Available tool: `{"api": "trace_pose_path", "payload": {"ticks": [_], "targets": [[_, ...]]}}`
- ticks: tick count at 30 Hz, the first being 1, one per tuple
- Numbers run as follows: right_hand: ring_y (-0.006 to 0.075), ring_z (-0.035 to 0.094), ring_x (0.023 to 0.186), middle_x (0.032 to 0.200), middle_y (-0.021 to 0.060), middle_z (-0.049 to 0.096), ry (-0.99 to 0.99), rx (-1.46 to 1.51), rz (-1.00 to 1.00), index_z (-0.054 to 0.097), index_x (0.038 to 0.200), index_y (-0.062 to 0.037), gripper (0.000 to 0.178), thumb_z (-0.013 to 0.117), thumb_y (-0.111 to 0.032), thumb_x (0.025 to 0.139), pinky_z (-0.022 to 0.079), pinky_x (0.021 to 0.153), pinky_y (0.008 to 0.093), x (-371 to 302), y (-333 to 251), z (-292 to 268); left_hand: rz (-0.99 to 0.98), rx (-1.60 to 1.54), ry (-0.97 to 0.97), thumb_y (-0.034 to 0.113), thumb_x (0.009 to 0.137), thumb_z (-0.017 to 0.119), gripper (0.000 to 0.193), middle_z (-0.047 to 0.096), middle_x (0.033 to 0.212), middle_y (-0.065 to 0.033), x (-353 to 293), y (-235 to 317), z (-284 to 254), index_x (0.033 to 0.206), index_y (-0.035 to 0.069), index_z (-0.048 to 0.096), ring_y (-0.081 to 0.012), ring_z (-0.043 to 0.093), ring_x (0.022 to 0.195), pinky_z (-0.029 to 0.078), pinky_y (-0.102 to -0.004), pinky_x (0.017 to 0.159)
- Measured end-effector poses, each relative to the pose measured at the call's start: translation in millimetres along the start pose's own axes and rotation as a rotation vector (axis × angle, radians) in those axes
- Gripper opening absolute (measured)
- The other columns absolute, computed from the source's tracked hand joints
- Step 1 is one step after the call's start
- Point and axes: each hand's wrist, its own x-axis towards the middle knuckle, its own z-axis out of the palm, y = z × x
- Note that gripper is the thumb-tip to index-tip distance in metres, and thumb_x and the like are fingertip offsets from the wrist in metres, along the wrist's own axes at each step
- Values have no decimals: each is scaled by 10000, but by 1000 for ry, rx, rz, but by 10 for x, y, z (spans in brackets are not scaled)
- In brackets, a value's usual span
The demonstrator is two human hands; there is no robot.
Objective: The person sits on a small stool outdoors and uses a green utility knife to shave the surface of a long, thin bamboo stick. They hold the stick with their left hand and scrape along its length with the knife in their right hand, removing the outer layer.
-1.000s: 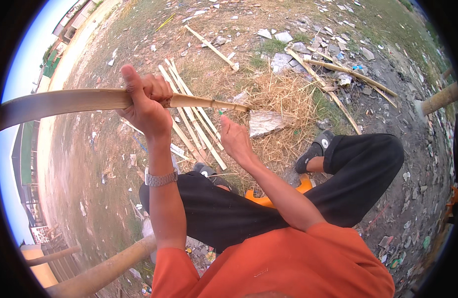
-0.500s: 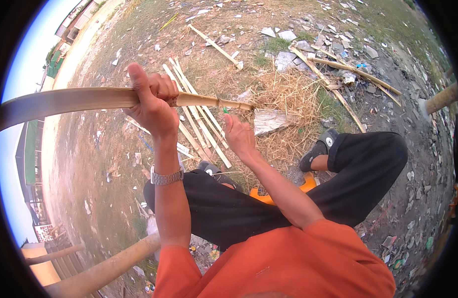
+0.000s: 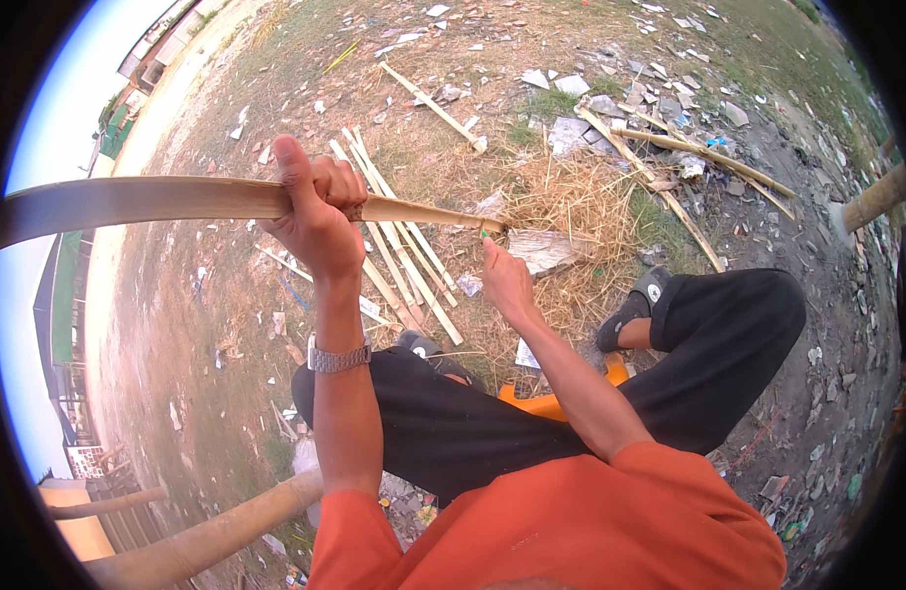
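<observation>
A long, flat bamboo strip [image 3: 148, 200] runs across in front of me, from the left rim to a wooden block [image 3: 546, 252]. Its narrow right end is at the block's edge; whether it touches is hard to tell. My left hand [image 3: 320, 211] is wrapped round the strip near its middle, thumb up. Close to the strip's right end, my right hand [image 3: 509, 280] is closed on a small tool with a green part [image 3: 486, 234] showing at the fingertips. The fingers cover most of this tool.
Several split bamboo strips [image 3: 404, 246] lie on the ground beyond my hands. Straw-like shavings [image 3: 590, 197] surround the block. Bamboo pieces [image 3: 708, 147] and broken tiles [image 3: 573, 85] lie far right. An orange plastic seat [image 3: 536, 405] shows beneath me, and a bamboo pole [image 3: 207, 531] stretches at lower left.
My right hand has slid rightward along the strip to its end, the green part moving with it. My left hand keeps its grip, shifted slightly right in the picture.
</observation>
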Motion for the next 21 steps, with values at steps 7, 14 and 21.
{"api": "trace_pose_path", "payload": {"ticks": [7,14,21], "targets": [[415,561,512,544,221,544,88,152,-300,571,810,-11,460,327,-344,1012,448,517,499,-96,-565,34,6,-3,-12,373,992,472,556,191,476,50,0,-32,28,551,158,211,-80,169,425,162,-272,416],[456,611,595,604,261,586,103,12,-286,551,798,-22,462,341,-379,1002,497,554,533,-102,-523,143,-7,-69,41,352,982,505,558,208,456,54,55,-18,-142,543,161,218,-77,187,395,170,-272,390],[440,627,755,755,280,622,-152,-280,36,641,984,22,560,266,-393,1005,493,706,506,-378,1038,-13,-27,-14,63,349,985,498,554,203,460,66,-59,77,-166,532,186,225,-69,192,394,169,-261,392]]}}
